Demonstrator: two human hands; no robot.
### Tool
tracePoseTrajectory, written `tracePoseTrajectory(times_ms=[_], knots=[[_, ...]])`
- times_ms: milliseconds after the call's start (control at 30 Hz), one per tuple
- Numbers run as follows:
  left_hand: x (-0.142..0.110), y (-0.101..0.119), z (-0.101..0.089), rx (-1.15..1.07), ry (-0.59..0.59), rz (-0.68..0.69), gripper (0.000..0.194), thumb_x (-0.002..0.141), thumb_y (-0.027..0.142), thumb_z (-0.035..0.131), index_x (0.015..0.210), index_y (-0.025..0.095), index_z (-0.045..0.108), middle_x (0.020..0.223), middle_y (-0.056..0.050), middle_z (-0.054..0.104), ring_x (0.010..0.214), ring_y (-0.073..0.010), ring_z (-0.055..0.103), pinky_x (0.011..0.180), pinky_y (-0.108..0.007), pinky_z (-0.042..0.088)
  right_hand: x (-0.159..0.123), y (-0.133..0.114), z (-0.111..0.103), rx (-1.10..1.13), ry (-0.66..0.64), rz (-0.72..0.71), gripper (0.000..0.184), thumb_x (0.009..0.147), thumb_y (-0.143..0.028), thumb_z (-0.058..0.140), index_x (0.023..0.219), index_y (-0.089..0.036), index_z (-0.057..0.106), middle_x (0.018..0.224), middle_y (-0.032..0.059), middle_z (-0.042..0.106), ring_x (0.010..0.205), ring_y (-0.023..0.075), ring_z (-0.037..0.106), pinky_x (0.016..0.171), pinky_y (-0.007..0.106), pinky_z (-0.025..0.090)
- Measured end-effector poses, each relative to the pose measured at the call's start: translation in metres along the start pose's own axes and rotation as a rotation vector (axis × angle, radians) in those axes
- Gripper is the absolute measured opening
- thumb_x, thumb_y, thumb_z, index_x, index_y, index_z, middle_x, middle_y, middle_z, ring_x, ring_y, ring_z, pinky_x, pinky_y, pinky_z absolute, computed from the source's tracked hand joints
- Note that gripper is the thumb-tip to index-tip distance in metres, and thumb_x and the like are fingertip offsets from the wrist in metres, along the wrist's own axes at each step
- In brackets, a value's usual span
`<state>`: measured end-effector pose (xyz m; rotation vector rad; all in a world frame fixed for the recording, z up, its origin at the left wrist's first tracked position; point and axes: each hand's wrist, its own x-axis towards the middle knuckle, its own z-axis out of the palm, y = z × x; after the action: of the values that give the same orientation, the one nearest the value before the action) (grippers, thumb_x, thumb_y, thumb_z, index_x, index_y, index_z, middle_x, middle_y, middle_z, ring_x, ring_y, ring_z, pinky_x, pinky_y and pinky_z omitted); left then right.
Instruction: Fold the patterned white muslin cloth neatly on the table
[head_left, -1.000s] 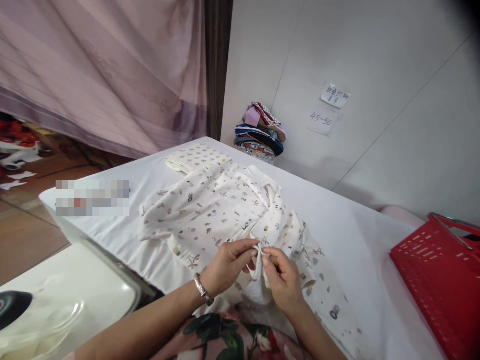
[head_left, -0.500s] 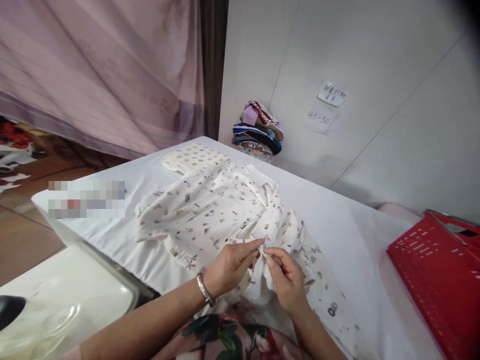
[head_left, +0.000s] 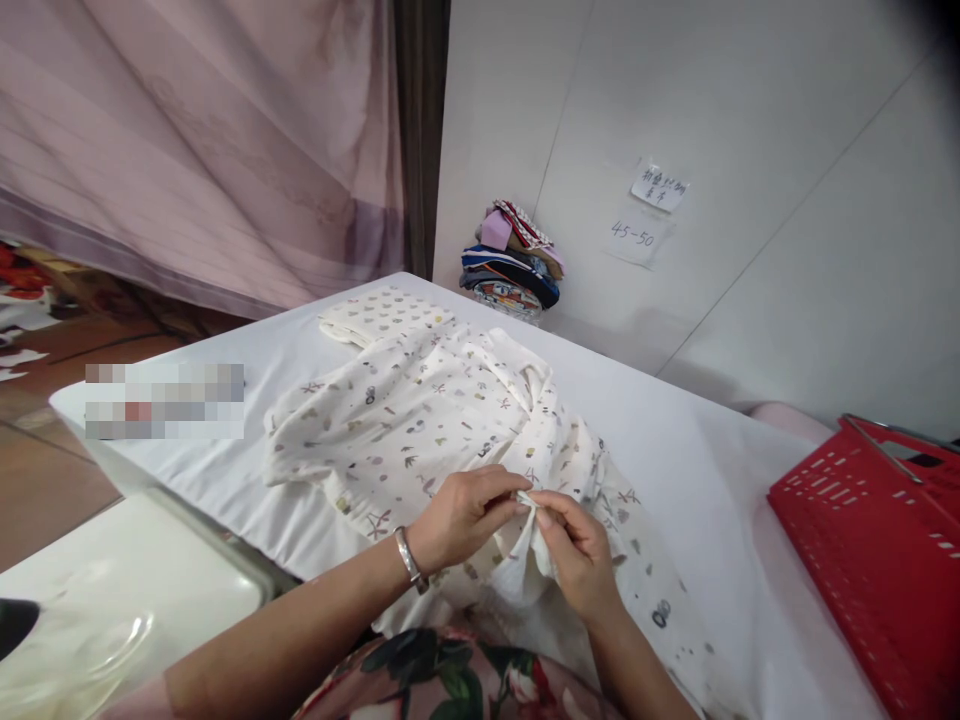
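A large white cloth [head_left: 420, 430] printed with small leaf and plant motifs lies rumpled over the table in front of me. My left hand [head_left: 469, 515] pinches a gathered edge of it between thumb and fingers. Close against it, my right hand [head_left: 577, 550] pinches the same edge, fingertips nearly touching the left ones. Below the fingers a plain white fold of the cloth hangs down toward my lap. Exactly what lies between the fingertips is partly hidden. A folded cloth with a small repeating print [head_left: 386, 312] rests at the far left of the large one.
A red plastic basket [head_left: 870, 540] stands at the right. Folded clothes [head_left: 510, 260] are piled by the wall beyond the white table [head_left: 652, 420]. A white surface with clear plastic [head_left: 142, 600] is at lower left. A pink curtain [head_left: 202, 140] hangs at the left.
Both hands keep pinching the cloth's edge, with small finger shifts; the left fingers curl in slightly. The whole view has drifted, so the surroundings sit a little further left.
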<state>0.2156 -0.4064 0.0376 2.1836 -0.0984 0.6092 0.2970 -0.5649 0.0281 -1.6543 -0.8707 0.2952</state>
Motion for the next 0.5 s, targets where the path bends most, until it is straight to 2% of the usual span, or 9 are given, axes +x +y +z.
tracePoseTrajectory(times_ms=[100, 233, 300, 433, 500], knots=[[0.004, -0.002, -0.003, 0.039, 0.018, 0.044, 0.022, 0.085, 0.031, 0.051, 0.100, 0.019, 0.063, 0.083, -0.004, 0.058, 0.072, -0.0112, 0.055, 0.066, -0.022, 0.046, 0.002, -0.002, -0.005, -0.030, -0.003, -0.040, 0.022, 0.083, -0.031, 0.050, 0.097, -0.023, 0.066, 0.078, 0.0025, 0.064, 0.070, 0.0154, 0.057, 0.060, 0.024, 0.045], [0.013, 0.000, -0.009, 0.064, -0.019, 0.145, 0.019, 0.084, 0.031, 0.052, 0.092, 0.019, 0.065, 0.095, -0.007, 0.058, 0.090, -0.0156, 0.054, 0.077, -0.028, 0.045, 0.007, -0.010, -0.016, -0.114, -0.054, -0.156, 0.021, 0.083, -0.029, 0.051, 0.096, -0.024, 0.066, 0.089, 0.0044, 0.060, 0.080, 0.0168, 0.057, 0.069, 0.027, 0.046], [0.019, 0.002, -0.011, 0.055, -0.070, 0.217, 0.018, 0.086, 0.030, 0.050, 0.090, 0.019, 0.064, 0.093, -0.007, 0.060, 0.093, -0.0168, 0.054, 0.084, -0.032, 0.043, 0.010, -0.017, -0.021, -0.169, -0.077, -0.196, 0.020, 0.081, -0.030, 0.054, 0.096, -0.023, 0.065, 0.095, 0.0051, 0.058, 0.086, 0.0178, 0.055, 0.073, 0.029, 0.045], [0.029, 0.006, -0.009, 0.040, -0.204, 0.284, 0.021, 0.088, 0.031, 0.046, 0.088, 0.018, 0.062, 0.079, -0.004, 0.062, 0.085, -0.0151, 0.055, 0.086, -0.033, 0.039, 0.009, -0.026, -0.026, -0.275, -0.081, -0.103, 0.021, 0.077, -0.032, 0.059, 0.095, -0.022, 0.059, 0.082, 0.0006, 0.058, 0.078, 0.0152, 0.054, 0.072, 0.026, 0.043], [0.033, 0.008, -0.004, 0.019, -0.227, 0.282, 0.023, 0.088, 0.033, 0.045, 0.085, 0.017, 0.062, 0.076, -0.004, 0.062, 0.079, -0.0137, 0.055, 0.083, -0.031, 0.039, 0.006, -0.027, -0.028, -0.293, -0.077, -0.044, 0.018, 0.078, -0.032, 0.058, 0.092, -0.021, 0.058, 0.077, -0.0010, 0.056, 0.075, 0.0140, 0.052, 0.071, 0.024, 0.043]])
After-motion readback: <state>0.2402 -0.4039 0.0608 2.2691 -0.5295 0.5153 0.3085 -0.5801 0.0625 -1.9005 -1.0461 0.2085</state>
